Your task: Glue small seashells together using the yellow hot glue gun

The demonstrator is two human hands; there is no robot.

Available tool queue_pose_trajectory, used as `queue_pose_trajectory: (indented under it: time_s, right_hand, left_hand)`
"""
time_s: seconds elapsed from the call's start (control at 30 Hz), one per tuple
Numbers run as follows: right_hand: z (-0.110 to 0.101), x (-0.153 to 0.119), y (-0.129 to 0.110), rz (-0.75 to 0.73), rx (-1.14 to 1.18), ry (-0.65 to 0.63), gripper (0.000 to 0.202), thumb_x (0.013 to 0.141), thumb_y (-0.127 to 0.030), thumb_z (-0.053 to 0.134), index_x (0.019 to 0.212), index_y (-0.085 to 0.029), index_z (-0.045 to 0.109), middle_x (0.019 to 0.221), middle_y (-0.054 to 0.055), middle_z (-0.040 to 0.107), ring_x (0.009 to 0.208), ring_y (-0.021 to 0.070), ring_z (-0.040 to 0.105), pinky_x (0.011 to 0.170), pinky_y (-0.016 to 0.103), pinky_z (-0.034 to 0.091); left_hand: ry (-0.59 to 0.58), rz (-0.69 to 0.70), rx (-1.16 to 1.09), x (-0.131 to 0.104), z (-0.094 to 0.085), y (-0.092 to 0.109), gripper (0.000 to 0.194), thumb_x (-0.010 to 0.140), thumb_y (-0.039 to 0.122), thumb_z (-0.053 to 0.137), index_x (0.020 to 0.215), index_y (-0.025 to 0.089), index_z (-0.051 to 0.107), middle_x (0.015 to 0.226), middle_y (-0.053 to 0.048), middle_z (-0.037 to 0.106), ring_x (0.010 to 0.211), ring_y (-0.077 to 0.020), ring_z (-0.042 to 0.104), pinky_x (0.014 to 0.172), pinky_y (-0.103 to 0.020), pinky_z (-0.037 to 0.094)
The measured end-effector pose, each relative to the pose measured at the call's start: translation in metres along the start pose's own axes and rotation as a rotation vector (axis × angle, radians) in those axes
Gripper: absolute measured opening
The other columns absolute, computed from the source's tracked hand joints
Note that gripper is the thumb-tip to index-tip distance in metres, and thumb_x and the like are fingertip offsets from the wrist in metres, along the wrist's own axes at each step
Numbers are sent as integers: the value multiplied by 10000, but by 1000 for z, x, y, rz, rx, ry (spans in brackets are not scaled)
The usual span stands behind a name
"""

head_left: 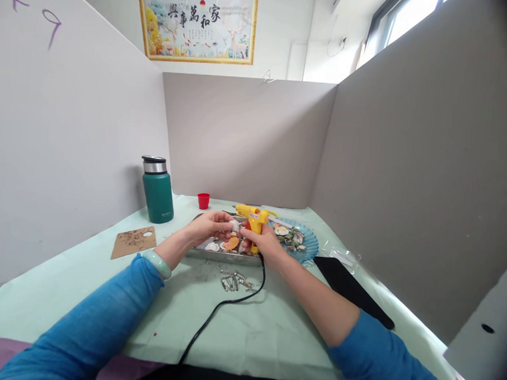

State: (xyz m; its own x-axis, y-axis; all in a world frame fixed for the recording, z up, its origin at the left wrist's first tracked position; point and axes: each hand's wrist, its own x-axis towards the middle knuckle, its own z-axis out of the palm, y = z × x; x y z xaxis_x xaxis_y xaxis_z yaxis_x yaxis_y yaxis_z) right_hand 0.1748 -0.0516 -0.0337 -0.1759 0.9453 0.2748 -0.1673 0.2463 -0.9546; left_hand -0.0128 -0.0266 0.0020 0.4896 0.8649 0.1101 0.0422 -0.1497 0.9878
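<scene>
A yellow glue gun (253,217) is gripped in my right hand (264,242), its nozzle pointing left and its black cord trailing down toward the front edge. Close to its left, my left hand (215,225) pinches a small whitish shell (234,225). Both hands are over a shallow metal tray (225,257) that holds white shells and an orange one (231,243). Part of the tray is hidden by my hands. Right of the tray, a blue glass plate (312,246) holds more shells. Small metal clips (235,281) lie in front of the tray.
A green bottle (157,191) and a brown board (133,241) stand and lie at the left. Behind the tray is a red cup (203,200). A black flat object (352,289) and clear plastic (341,254) lie at the right. Grey partitions enclose the table.
</scene>
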Motion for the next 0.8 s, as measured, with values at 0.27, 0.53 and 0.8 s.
queue_pose_trajectory:
  time_s: [0.27, 0.53, 0.8]
  right_hand:
    - [-1, 2, 0, -10, 58, 18, 346, 614, -289, 750, 890, -184, 569, 552, -61, 554, 458, 82, 504, 460, 216, 439]
    - [-2, 2, -1, 7, 102, 31, 390, 588, -273, 769, 903, -185, 555, 591, -59, 549, 477, 76, 501, 473, 211, 420]
    - [1, 0, -7, 11, 142, 62, 381, 584, -295, 770, 878, -177, 557, 560, -69, 502, 467, 74, 471, 471, 217, 402]
  left_hand:
    - [-16, 7, 70, 3, -2, -5, 318, 688, 326, 771, 877, 130, 606, 697, -25, 659, 569, -103, 606, 627, -271, 503]
    - [-64, 102, 116, 5, -6, -9, 348, 687, 291, 775, 965, 124, 647, 839, -57, 679, 633, -118, 633, 640, -284, 509]
    - [-63, 116, 90, 3, 1, -6, 477, 636, 254, 810, 1058, 132, 623, 766, -3, 626, 622, -124, 631, 632, -298, 529]
